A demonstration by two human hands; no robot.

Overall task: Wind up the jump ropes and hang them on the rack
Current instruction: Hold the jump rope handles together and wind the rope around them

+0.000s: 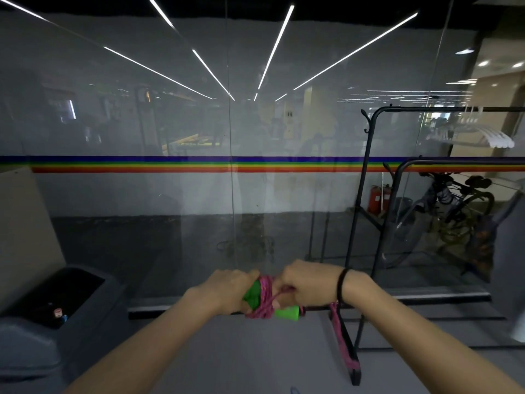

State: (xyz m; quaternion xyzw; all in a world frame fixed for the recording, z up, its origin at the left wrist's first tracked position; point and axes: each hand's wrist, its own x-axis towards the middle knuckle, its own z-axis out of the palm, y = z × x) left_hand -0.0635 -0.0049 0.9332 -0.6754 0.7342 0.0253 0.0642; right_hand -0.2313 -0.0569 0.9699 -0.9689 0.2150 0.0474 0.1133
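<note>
Hands, left (227,288) and right (308,284), clench pink rope (265,297) (wound around green handles (287,312)).

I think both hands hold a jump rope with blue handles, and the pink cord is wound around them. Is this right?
Not quite: the handles are green, not blue, as the head view shows. The rest holds: the left hand and right hand hold the jump rope, with the pink cord wound around the handles.
</note>
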